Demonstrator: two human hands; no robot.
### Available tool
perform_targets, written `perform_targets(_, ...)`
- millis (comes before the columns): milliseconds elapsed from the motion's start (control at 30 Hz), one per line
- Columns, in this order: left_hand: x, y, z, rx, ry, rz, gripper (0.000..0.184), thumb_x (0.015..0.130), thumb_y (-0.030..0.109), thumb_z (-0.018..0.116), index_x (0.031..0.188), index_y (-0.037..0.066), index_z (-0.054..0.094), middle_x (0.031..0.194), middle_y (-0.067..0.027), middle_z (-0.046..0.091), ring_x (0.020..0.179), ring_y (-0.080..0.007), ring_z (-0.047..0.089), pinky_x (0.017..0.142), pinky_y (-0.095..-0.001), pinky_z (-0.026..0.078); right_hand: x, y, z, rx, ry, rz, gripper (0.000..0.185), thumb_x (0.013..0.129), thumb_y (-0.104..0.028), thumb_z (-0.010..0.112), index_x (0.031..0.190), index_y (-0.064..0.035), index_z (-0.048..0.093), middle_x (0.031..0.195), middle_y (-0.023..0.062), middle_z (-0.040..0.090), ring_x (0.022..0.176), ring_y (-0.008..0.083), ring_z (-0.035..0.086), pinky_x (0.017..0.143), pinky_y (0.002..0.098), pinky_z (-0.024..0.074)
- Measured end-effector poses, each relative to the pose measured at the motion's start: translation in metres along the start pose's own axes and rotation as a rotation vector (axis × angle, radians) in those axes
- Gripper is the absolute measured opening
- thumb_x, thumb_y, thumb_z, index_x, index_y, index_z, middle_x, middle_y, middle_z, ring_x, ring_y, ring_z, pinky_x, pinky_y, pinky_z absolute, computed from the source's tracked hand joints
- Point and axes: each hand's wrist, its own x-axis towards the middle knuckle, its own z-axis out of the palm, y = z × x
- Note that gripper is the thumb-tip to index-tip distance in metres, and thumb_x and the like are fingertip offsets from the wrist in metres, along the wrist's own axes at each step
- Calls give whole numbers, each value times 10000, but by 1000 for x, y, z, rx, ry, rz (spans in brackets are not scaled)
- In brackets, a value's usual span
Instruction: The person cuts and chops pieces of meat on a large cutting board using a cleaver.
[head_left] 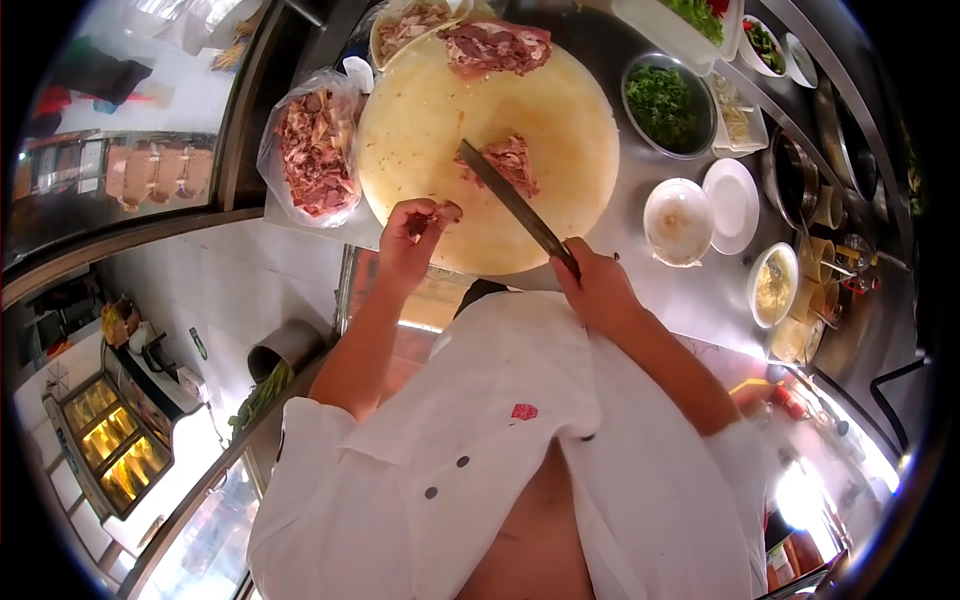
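Note:
My left hand (412, 238) is at the lower left of a round, pale chopping board (410, 130), its fingers pinching a small piece of meat (447, 213). The handle of a long knife (520, 208) is in my right hand (592, 280) at the board's lower right edge. The blade slants up and left, its tip beside a small pile of chopped meat (512, 165) near the middle of the board and covering part of it. A larger chunk of meat (495, 47) lies at the far edge of the board.
A clear bag of meat (316, 160) sits left of the board, another bag (410, 35) behind it. To the right are a metal bowl of chopped greens (668, 108), a white bowl (678, 222), a white plate (731, 206) and a bowl of minced yellowish food (773, 286).

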Motion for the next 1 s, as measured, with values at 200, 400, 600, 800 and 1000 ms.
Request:
perform_targets(200, 9, -3, 11, 334, 10, -161, 163, 1043, -17, 646, 1190, -3, 577, 1104, -131, 750, 1027, -193, 727, 907, -332, 585, -12, -2, 3, 3, 47, -45, 244, 1065, -293, 604, 1067, -55, 550, 796, 208, 705, 745, 454, 681, 679, 556, 539)
perform_targets(400, 15, -26, 8, 747, 68, 105, 167, 1022, 54, 690, 1156, -26, 631, 1003, -134, 773, 898, -218, 772, 815, -327, 610, -15, -10, 4, -50, -21, -20, 236, 1070, -301, 586, 1070, -66, 562, 824, 200, 709, 796, 437, 693, 721, 550, 545)
perform_targets(600, 17, -24, 10, 878, 131, 245, 191, 926, 75, 755, 1091, 18, 679, 1034, -131, 723, 895, -307, 714, 775, -396, 587, -17, -23, 4, -107, -68, -52, 224, 1083, -292, 566, 1064, -69, 559, 857, 193, 711, 806, 424, 697, 738, 551, 547)
perform_targets(800, 16, -11, 10, 1067, 36, 507, 303, 878, 144, 806, 1155, 68, 711, 1088, -105, 704, 989, -348, 675, 846, -463, 553, -9, -23, 12, -154, -79, -96, 244, 1090, -306, 549, 1087, -62, 545, 874, 186, 719, 823, 422, 705, 748, 556, 551)
perform_targets(1000, 12, -8, 19, 1102, 116, 488, 295, 890, 197, 796, 1158, 95, 724, 1140, -85, 707, 1042, -339, 665, 915, -476, 518, -4, -26, 9, -179, -84, -21, 265, 1087, -320, 556, 1101, -55, 548, 890, 188, 730, 846, 427, 709, 762, 551, 555)
